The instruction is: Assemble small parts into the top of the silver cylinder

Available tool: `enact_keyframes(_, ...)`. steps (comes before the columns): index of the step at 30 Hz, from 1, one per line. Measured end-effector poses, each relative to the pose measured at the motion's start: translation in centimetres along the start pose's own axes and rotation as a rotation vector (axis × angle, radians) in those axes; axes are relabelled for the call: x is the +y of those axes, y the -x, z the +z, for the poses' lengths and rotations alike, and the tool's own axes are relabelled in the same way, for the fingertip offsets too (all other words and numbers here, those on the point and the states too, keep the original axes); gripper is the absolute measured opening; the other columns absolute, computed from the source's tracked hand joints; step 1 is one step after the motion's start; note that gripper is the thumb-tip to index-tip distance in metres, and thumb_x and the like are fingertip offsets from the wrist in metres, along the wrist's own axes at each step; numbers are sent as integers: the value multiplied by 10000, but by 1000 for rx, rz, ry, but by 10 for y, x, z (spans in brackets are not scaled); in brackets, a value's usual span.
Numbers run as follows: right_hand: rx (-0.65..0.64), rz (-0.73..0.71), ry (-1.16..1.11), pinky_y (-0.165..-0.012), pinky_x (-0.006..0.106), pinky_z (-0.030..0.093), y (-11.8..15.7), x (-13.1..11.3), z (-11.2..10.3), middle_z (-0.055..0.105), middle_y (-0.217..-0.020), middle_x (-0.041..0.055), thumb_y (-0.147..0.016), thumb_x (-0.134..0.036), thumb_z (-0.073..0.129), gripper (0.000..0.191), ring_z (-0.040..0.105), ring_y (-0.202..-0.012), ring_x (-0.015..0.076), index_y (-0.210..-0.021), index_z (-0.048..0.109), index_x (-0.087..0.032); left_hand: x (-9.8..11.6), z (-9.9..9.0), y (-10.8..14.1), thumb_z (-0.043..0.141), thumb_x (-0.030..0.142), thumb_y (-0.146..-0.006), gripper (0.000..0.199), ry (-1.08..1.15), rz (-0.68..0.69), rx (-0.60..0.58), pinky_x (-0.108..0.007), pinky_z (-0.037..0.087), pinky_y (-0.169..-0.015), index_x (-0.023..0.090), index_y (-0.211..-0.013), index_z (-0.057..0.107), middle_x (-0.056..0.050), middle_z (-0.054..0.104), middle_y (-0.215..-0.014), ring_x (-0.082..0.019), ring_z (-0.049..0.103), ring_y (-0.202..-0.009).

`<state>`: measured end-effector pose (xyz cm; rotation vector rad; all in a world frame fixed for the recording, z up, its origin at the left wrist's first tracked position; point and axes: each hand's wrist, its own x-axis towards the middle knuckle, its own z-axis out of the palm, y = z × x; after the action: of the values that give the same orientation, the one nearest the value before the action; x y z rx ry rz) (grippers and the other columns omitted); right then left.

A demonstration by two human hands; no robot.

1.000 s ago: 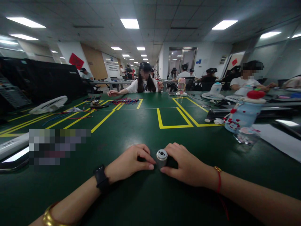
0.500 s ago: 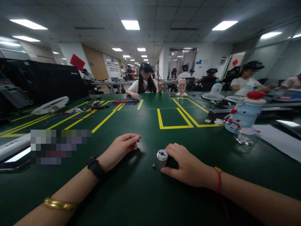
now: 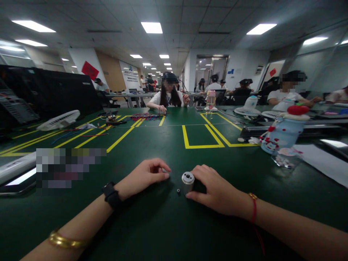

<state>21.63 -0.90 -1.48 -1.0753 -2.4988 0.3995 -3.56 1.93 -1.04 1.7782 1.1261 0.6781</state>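
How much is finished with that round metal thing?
Done, it seems: the metal cylinder stands upright on the table, holes showing in its top. In hand: the right hand holds that cylinder, while the left hand looks empty. Left: a tiny metal piece lies loose beside the cylinder. I can't tell where it belongs.

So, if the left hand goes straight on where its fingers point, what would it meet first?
Most likely the metal cylinder held by the right hand, though depth is unclear.
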Motion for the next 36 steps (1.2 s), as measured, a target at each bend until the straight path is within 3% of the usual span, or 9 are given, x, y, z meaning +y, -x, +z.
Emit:
enact_keyframes(4,14,4,16,-756,344,374,-1,2,3,575,-956,48,-792,-395,674,283,478,-848,212,-955,560,-194,14,11,5,706,313,-740,196,-315,183,-119,-307,423,-807,213,-908,691,-29,597,-1012,-189,560,-913)
enact_keyframes(9,21,-4,22,-755,342,371,-1,2,4,573,-955,47,-794,-398,672,284,477,-854,213,-956,558,-195,21,20,7,673,308,-780,119,-346,209,-137,-308,422,-837,222,-853,712,-27,615,-987,-186,577,-923)
enact_keyframes(11,23,-4,22,-749,340,370,-1,2,4,572,-953,46,-793,-399,672,283,477,-849,212,-954,559,-195,21,18,6,650,310,-800,123,-328,191,-101,-303,432,-808,222,-863,709,-25,628,-972,-184,583,-895)
enact_keyframes(14,21,-3,28,-742,337,368,-1,1,4,574,-952,47,-796,-398,667,280,477,-845,211,-956,562,-194,24,16,4,598,339,-841,174,-280,190,49,-297,443,-756,219,-924,693,-31,644,-957,-184,584,-858)
enact_keyframes(18,22,-3,44,-743,337,365,-2,0,5,576,-953,44,-799,-411,662,285,478,-848,213,-958,564,-196,34,21,3,578,328,-864,193,-242,285,194,-300,446,-774,231,-990,687,-38,637,-972,-183,579,-882)
enact_keyframes(24,26,-14,59,-751,344,358,-2,1,7,575,-969,53,-810,-409,649,302,476,-861,221,-1007,562,-197,44,34,6,583,278,-867,163,-281,339,164,-306,454,-784,254,-972,706,-33,619,-955,-179,574,-886)
enact_keyframes(36,27,-21,51,-736,332,361,-1,3,7,571,-964,49,-808,-412,653,295,475,-853,215,-985,559,-196,46,33,8,552,264,-886,173,-317,330,98,-293,447,-798,263,-977,700,-20,608,-961,-173,577,-899)
